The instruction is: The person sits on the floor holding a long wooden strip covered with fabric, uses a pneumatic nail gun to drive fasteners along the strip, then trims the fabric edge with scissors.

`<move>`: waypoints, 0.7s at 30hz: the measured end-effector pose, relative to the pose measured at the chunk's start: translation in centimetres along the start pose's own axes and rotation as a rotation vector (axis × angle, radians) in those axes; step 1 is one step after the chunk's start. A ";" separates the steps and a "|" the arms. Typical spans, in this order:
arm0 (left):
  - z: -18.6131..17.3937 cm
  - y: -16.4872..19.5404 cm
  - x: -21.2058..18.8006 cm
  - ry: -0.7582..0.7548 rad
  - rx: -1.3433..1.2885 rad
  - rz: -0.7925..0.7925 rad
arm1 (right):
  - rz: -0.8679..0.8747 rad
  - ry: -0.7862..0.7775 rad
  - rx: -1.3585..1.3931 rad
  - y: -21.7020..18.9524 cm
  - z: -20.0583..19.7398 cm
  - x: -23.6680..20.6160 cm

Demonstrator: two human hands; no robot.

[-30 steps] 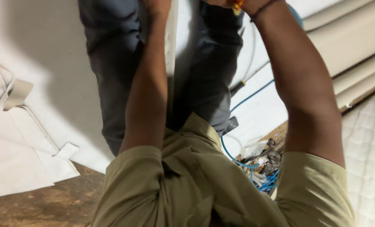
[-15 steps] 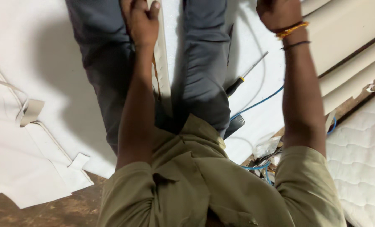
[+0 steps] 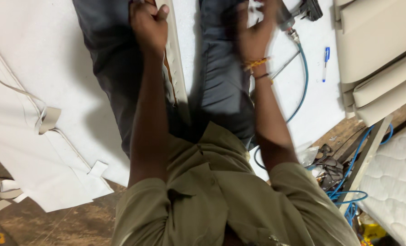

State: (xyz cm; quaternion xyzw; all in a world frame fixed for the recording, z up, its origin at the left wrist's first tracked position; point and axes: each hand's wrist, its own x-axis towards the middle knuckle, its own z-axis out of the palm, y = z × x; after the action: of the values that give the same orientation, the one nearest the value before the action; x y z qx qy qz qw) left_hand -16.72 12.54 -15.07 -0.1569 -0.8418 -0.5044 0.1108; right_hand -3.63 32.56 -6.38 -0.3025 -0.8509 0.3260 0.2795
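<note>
I look down at my own olive shirt and dark trousers (image 3: 221, 86). My left hand (image 3: 147, 25) is shut around a long cream strip (image 3: 178, 73) that runs down between my legs. My right hand (image 3: 256, 34), with an orange band and a dark band at the wrist, is blurred with its fingers spread and holds nothing. It hovers over my right thigh, just left of a dark air tool (image 3: 303, 11) lying on the white sheet (image 3: 43, 82).
A blue hose (image 3: 304, 77) curves from the air tool toward me. A blue pen (image 3: 326, 61) lies beside it. Cream padded panels (image 3: 380, 54) are stacked at the right, above a white quilted mattress (image 3: 394, 182). Coiled blue hose and clutter (image 3: 344, 196) sit on the wooden floor.
My right hand has swung from the upper right in toward my right thigh. My left hand keeps its grip on the cream strip. The view has shifted, showing the air tool and pen.
</note>
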 end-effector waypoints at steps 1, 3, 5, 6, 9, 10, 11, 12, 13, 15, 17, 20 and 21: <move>-0.1 0.0 0.3 -0.020 0.019 -0.071 | -0.023 -0.205 0.128 -2.5 1.2 -2.9; -0.4 0.0 0.9 -0.048 0.053 -0.209 | -0.117 -0.229 0.431 -6.3 5.9 -5.8; -0.6 0.2 1.3 -0.054 0.045 -0.244 | 0.437 -0.517 0.711 -8.0 9.6 -6.7; -0.8 0.4 1.4 -0.059 0.044 -0.261 | 0.428 -0.529 0.754 -8.1 10.5 -6.5; -1.2 0.7 1.7 -0.094 0.022 -0.440 | 0.380 -0.581 0.812 -8.8 11.8 -5.2; -1.3 0.8 1.7 -0.082 0.058 -0.409 | 0.358 -0.598 0.786 -8.6 11.8 -4.9; -1.4 0.9 1.8 -0.074 0.094 -0.380 | 0.339 -0.613 0.759 -8.4 11.6 -4.8; -1.4 1.0 1.8 -0.065 0.130 -0.350 | 0.339 -0.624 0.816 -8.5 11.4 -4.7; -1.5 1.0 1.9 -0.132 0.123 -0.420 | 0.334 -0.636 0.875 -8.5 11.1 -4.7; -1.7 0.9 2.1 -0.268 0.113 -0.566 | 0.403 -0.646 0.990 -8.7 11.2 -5.1; -1.6 1.1 2.2 -0.254 0.107 -0.588 | 0.550 -0.626 1.095 -8.7 11.8 -5.8; -1.7 1.4 2.2 -0.204 0.053 -0.646 | 0.233 -0.549 0.783 -8.9 11.8 -6.2; -1.7 1.4 2.5 -0.178 0.028 -0.658 | 0.115 -0.504 0.663 -8.3 11.5 -6.1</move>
State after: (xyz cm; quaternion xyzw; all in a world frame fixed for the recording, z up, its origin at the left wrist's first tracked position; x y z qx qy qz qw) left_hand -18.49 12.06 -12.28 0.0812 -0.8605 -0.4859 -0.1296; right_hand -10.12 18.87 -9.27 -0.1540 -0.7234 0.6611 0.1263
